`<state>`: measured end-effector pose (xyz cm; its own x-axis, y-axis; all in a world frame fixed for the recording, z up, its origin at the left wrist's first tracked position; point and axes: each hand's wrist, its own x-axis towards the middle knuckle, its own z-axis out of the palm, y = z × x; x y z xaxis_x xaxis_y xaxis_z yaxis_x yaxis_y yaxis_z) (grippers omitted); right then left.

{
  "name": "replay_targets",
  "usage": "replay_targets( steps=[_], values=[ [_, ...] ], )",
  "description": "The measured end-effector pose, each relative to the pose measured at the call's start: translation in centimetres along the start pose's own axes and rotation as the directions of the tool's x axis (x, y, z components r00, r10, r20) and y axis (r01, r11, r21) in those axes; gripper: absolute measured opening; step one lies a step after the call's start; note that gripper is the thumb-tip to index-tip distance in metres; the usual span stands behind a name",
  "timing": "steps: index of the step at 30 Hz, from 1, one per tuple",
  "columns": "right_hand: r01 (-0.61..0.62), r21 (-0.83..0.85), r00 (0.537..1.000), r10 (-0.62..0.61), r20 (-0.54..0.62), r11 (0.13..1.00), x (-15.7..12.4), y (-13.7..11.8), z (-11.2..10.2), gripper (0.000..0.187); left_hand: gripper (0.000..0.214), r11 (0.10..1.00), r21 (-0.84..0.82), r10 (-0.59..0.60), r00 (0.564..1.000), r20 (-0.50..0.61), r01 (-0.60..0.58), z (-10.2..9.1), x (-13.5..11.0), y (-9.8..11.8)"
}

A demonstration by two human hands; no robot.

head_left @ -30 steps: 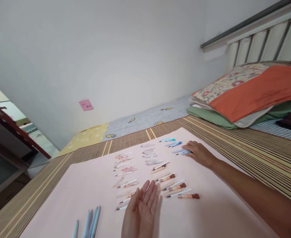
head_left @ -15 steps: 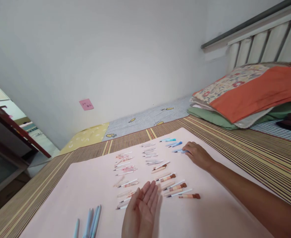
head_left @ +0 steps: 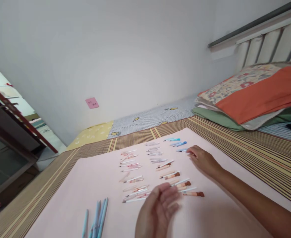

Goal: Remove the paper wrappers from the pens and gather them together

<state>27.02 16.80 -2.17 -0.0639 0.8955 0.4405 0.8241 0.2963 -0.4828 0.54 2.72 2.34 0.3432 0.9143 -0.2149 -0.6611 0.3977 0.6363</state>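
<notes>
My right hand (head_left: 200, 158) rests at the far right of the pale pink sheet (head_left: 71, 191), its fingers curled on the near end of a light blue pen (head_left: 181, 150); that end is hidden. My left hand (head_left: 159, 206), slightly blurred, hovers palm up with fingers apart and holds nothing I can see. Under and beside it lie pens with brown ends (head_left: 193, 194) and clear pinkish pens (head_left: 136, 189). Farther back are greyish clear pens (head_left: 157, 161), a teal pen (head_left: 175, 139) and a darker blue pen (head_left: 181, 144).
Several light blue pens (head_left: 102, 216) lie together at the front left, with another blue pen (head_left: 85, 223) beside them. A striped mat (head_left: 132, 140) spreads beneath the sheet. Folded bedding (head_left: 256, 99) is piled at right; a pink note (head_left: 92, 102) sticks to the wall.
My left hand has moved right, toward the pens with brown ends, and its fingers have bent a little. My right hand stays by the light blue pen. The view has shifted slightly.
</notes>
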Motion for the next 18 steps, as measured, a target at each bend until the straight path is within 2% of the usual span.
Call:
replay_targets(
  steps=[1, 3, 4, 6, 7, 8, 9, 10, 12, 14, 15, 18],
  values=[
    [0.022, 0.043, 0.999, -0.023, 0.029, 0.999, -0.5, -1.9, 0.0, 0.019, 0.031, 0.997, 0.081, -0.006, 0.996, 0.09, -0.002, 0.8, -0.8, -0.4],
    [0.072, 0.138, 0.991, -0.087, 0.103, 0.988, -1.9, -6.5, 0.0, 0.019, 0.04, 0.965, 0.259, -0.108, 0.955, 0.276, 0.034, 1.8, -2.5, -1.1],
    [0.089, 0.191, 0.982, -0.118, 0.146, 0.978, -2.8, -9.0, 0.0, 0.019, 0.041, 0.933, 0.357, -0.166, 0.938, 0.306, 0.048, 1.7, -3.5, -1.2],
    [0.033, 0.374, 0.947, -0.149, 0.284, 0.927, -4.8, -13.9, 0.0, 0.018, 0.039, 0.84, 0.539, -0.203, 0.956, 0.21, 0.06, 0.3, -5.7, -0.8],
    [0.017, 0.422, 0.927, -0.173, 0.333, 0.906, -5.8, -16.1, 0.0, 0.017, 0.037, 0.785, 0.617, -0.176, 0.974, 0.141, 0.052, -0.9, -6.9, -0.1],
    [0.007, 0.465, 0.914, -0.195, 0.357, 0.885, -6.7, -18.0, 0.1, 0.014, 0.035, 0.738, 0.675, -0.04, 0.998, 0.042, 0.001, -2.5, -8.2, 0.9],
    [-0.021, 0.501, 0.907, -0.195, 0.373, 0.865, -7.6, -19.7, 0.3, 0.013, 0.032, 0.666, 0.744, 0.13, 0.99, -0.051, -0.049, -4.2, -9.5, 2.1],
    [-0.058, 0.533, 0.903, -0.183, 0.388, 0.844, -8.4, -21.1, 0.6, 0.012, 0.031, 0.581, 0.81, 0.306, 0.944, -0.124, -0.082, -6.1, -10.9, 3.5],
    [-0.161, 0.597, 0.896, -0.138, 0.423, 0.786, -9.7, -23.1, 1.5, 0.012, 0.033, 0.414, 0.91, 0.595, 0.765, -0.247, -0.028, -9.7, -13.5, 6.6],
    [-0.244, 0.648, 0.891, -0.098, 0.444, 0.722, -10.9, -24.5, 2.7, 0.013, 0.035, 0.217, 0.965, 0.73, 0.633, -0.26, 0.146, -12.4, -15.5, 9.7],
    [-0.263, 0.66, 0.89, -0.087, 0.447, 0.704, -11.5, -25.1, 3.4, 0.012, 0.037, 0.097, 0.955, 0.757, 0.602, -0.253, 0.279, -13.4, -16.1, 11.0],
    [-0.281, 0.678, 0.889, -0.082, 0.451, 0.679, -13.5, -26.1, 5.4, 0.013, 0.026, -0.01, 0.918, 0.751, 0.609, -0.254, 0.396, -14.5, -15.7, 13.6]
  ],
)
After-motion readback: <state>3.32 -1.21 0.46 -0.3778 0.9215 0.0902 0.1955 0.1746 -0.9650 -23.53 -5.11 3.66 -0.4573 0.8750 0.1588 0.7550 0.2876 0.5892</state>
